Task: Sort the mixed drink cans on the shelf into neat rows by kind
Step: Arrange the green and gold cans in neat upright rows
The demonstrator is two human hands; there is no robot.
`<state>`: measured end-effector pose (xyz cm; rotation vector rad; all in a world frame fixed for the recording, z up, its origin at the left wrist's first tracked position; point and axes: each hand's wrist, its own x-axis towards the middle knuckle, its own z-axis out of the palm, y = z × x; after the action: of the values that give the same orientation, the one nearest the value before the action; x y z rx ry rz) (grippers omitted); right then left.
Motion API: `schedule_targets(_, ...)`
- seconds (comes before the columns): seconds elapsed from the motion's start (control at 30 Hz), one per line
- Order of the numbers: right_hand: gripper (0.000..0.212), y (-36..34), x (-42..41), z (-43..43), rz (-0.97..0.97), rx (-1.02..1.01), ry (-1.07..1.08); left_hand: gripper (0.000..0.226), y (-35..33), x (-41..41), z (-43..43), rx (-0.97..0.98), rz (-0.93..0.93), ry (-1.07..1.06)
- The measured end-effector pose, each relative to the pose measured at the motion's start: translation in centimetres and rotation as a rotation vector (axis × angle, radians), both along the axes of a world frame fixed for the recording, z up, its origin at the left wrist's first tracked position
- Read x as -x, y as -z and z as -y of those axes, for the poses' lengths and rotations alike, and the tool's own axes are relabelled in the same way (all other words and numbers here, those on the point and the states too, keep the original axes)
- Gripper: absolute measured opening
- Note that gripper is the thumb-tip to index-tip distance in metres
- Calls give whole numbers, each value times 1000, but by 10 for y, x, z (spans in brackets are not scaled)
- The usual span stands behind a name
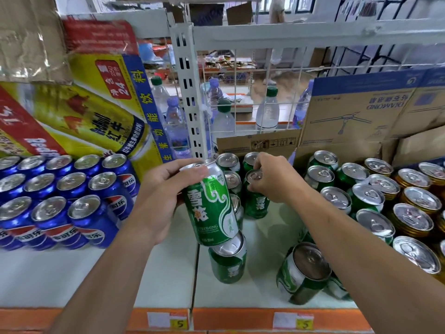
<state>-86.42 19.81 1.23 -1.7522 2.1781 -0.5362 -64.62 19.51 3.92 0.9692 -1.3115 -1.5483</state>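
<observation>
Currently left hand [161, 196] wraps a raised green can [210, 208]; just right of it, right hand [272, 177] fingertips pinch the rim of a standing green can [256, 201].

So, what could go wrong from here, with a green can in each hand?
1. The left hand holds a tilted green can right over the front can. It may knock that one over toward the shelf edge.
2. The right hand grips the rear can only by its top with the fingers, so it may slip.
3. The leaning can near the front may topple or roll off if bumped.
</observation>
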Motion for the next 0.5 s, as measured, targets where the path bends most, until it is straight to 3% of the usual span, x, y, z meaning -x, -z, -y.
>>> schedule_targets(0.23, 39, -9, 7, -11, 19, 28, 9, 29, 0, 14, -3, -16, -20, 47)
schedule_targets(0.3, 34, -23, 9, -23, 148, 104, -35, 33, -1, 18, -3, -11, -5, 61)
schedule_targets(0.4, 26, -48, 6, -49, 494, 110, -203, 47, -4, 28, -4, 39, 69, 72)
schedule_targets(0.5, 44, -67, 3, -70, 568, 2, -340, 54, -8, 40, -5, 105, 144, 54)
